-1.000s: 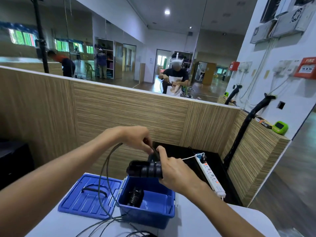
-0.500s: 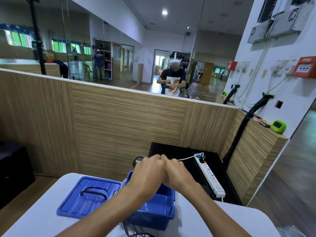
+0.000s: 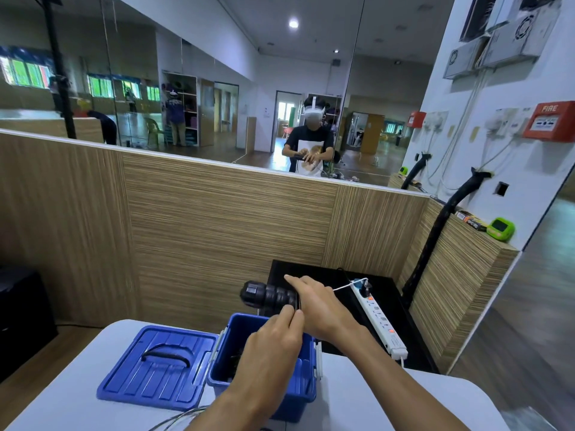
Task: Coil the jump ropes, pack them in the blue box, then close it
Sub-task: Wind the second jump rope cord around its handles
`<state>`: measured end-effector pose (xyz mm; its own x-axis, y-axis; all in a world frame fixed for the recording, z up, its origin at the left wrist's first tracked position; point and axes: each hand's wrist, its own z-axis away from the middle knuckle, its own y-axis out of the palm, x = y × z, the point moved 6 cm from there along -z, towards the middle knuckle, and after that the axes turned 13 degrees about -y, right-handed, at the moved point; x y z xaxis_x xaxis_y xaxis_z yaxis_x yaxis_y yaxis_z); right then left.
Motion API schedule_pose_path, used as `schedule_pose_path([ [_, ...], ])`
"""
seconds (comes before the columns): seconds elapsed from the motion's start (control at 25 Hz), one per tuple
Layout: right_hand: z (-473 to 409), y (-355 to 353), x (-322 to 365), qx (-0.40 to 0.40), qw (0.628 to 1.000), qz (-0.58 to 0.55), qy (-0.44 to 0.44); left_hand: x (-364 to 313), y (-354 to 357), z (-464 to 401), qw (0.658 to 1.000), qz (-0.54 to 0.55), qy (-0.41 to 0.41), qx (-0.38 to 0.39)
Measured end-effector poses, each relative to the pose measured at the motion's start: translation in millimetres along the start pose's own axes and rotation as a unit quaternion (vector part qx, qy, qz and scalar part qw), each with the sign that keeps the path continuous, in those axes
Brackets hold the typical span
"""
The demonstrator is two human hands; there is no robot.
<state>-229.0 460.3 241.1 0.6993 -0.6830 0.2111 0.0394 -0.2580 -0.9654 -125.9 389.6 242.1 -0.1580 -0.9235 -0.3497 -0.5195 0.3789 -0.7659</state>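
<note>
The open blue box (image 3: 228, 346) stands on the white table (image 3: 367, 396), with dark coiled rope partly visible inside. Its blue lid (image 3: 161, 368) lies flat to its left, handle up. Above the box my right hand (image 3: 314, 301) grips the black jump rope handles (image 3: 267, 296), which point left. My left hand (image 3: 273, 340) pinches the thin rope cord just below the handles, over the box. More grey cord (image 3: 183, 418) trails across the table's front edge under my left forearm.
A wood-grain partition (image 3: 217, 225) rises behind the table. A white power strip (image 3: 378, 318) lies on a black surface (image 3: 401, 309) to the right. A black post (image 3: 435, 241) and a green device (image 3: 500, 229) are on the right ledge. A mirror shows a person.
The left hand came down from above the handles and now pinches the cord below them. The handles, hidden by both hands half a second ago, show again to the left.
</note>
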Motion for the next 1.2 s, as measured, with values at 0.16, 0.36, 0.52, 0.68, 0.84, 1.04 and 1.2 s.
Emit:
schedule_pose_path([
  [0.16,-1,-3,-3,-0.007,0.999,0.033,0.012,16,20,6,0.874,0.401,-0.244,0.127],
  [0.36,-3,-3,-4,-0.014,0.997,0.077,0.008,18,45,0,0.718,0.526,-0.356,0.284],
  [0.52,-2,2,-7,-0.006,0.997,0.082,0.013,16,36,-12,0.802,0.447,-0.314,0.242],
  [0.68,-3,3,-9,0.004,0.997,0.073,0.019,12,31,-13,0.846,0.409,-0.280,0.199],
  [0.84,-4,-2,-9,-0.016,1.000,0.020,0.005,19,40,3,0.830,0.434,-0.257,0.237],
  [1.04,-1,1,-1,-0.020,0.999,-0.016,-0.033,47,60,14,0.857,0.388,-0.216,0.262],
  [1.2,3,0,3,-0.004,0.997,-0.051,-0.054,67,67,0,0.927,0.248,-0.167,0.228],
])
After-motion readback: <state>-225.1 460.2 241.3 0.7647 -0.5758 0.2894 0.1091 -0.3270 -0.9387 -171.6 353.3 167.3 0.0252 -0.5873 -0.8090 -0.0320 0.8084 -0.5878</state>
